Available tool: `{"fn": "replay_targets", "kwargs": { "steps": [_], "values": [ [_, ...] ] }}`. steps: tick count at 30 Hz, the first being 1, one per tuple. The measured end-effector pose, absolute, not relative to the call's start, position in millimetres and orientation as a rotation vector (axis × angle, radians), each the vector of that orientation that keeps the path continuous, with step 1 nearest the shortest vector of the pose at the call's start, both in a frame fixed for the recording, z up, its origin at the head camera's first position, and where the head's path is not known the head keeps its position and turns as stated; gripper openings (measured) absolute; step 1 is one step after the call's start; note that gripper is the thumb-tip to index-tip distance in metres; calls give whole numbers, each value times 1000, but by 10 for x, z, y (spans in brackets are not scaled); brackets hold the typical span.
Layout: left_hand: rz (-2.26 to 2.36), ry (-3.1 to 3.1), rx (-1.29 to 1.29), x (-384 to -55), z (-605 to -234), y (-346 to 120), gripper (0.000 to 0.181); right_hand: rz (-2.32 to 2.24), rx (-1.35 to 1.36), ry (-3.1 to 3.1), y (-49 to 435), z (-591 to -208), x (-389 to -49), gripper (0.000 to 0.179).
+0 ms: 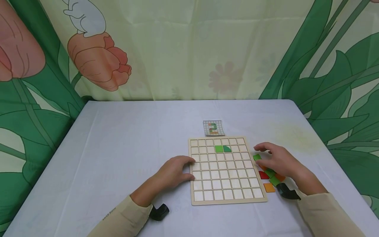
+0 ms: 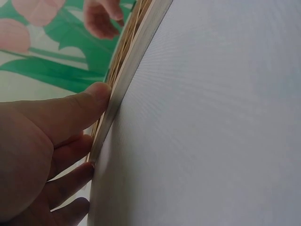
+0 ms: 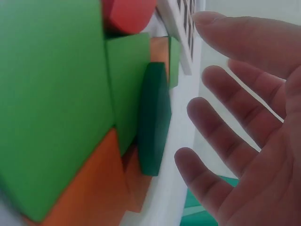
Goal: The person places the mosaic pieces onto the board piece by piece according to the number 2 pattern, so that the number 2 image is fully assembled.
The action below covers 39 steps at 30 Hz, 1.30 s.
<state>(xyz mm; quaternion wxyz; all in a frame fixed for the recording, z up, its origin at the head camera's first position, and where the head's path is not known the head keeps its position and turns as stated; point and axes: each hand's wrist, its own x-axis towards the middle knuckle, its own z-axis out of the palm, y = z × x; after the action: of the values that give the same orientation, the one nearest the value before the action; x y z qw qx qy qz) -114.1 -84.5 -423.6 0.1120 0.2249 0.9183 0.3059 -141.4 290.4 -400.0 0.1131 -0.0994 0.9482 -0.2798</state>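
Observation:
A wooden grid board (image 1: 228,202) lies on the table, with a light green square (image 1: 218,149) and a dark green quarter-round piece (image 1: 227,148) side by side in its second row. At the board's left edge my left hand (image 1: 174,171) touches the rim with thumb and fingertips spread apart. My right hand (image 1: 279,159) hovers beside the right edge, over a small pile of coloured pieces, and holds nothing. In the right wrist view its fingers extend near a dark green piece (image 3: 153,117), a light green square (image 3: 51,94) and an orange piece (image 3: 89,183).
Beyond the board lies a small pattern card (image 1: 214,128) printed with a grid and a coloured figure. A red piece (image 1: 264,175) and an orange square (image 1: 269,188) sit by the board's right edge. A printed curtain (image 1: 189,49) hangs behind the white table (image 1: 118,138).

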Motion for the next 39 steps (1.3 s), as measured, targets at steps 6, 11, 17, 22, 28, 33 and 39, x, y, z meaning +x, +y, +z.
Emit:
{"fn": "replay_targets", "kwargs": {
  "steps": [6, 11, 17, 22, 28, 33, 39],
  "values": [
    [912, 2700, 684, -1142, -4244, -853, 51, -818, -283, 2791, 2928, -4047, -1420, 54],
    [917, 2700, 688, -1142, -4247, -856, 50, -812, -289, 2800, 2937, -4077, -1422, 51],
    [912, 2696, 676, -1139, -4237, -852, 51, -785, -262, 2800, 2954, -4071, -1415, 51],
    [912, 2694, 668, -1135, -4233, -850, 51, -762, -241, 2798, 2965, -4077, -1423, 50],
    [917, 2691, 664, -1129, -4239, -854, 51, -746, -229, 2802, 2948, -4088, -1441, 50],
    [914, 2691, 665, -1132, -4245, -853, 51, -720, -224, 2807, 2925, -4087, -1457, 49],
    [908, 2692, 656, -1135, -4238, -851, 51, -702, -224, 2807, 2911, -4085, -1478, 47]
  ]
}}
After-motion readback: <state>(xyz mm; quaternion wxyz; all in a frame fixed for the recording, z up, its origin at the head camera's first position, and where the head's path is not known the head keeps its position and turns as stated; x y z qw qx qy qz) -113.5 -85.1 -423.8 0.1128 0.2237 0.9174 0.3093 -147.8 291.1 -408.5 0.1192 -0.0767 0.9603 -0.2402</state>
